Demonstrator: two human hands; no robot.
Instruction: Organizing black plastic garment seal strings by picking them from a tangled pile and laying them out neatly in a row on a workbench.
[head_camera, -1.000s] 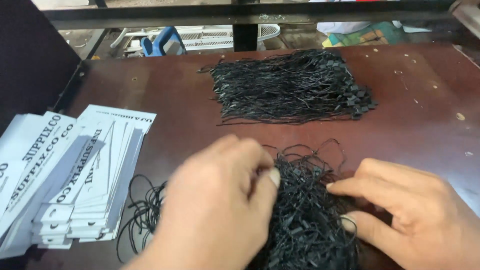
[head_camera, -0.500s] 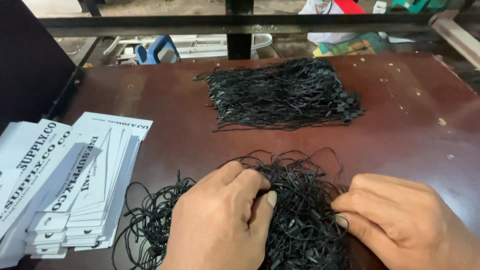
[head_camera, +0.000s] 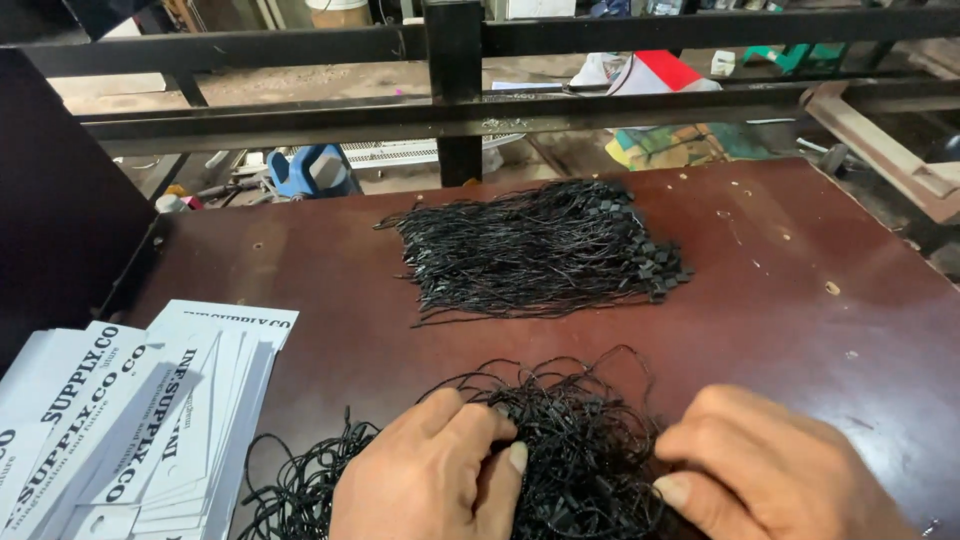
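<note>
On the brown table (head_camera: 800, 330), two black cord piles lie: one neat at 12 o'clock (head_camera: 535, 250), one tangled at 6 o'clock (head_camera: 570, 440). Your left hand (head_camera: 430, 480) and right hand (head_camera: 770, 470) pinch into the tangle. Pull hard and loops will likely knot. One white tag stack (head_camera: 130, 420) sits at 9 o'clock.

Dark brown desk (head_camera: 800, 300), a few pale specks on it. Neat pile of black strings with small square ends (head_camera: 540, 250) lies mid-desk. Stack of white printed card tags (head_camera: 130, 420) at the left edge. Black metal rail (head_camera: 450, 100) behind; blue object (head_camera: 312, 170) on the cluttered floor beyond.
</note>
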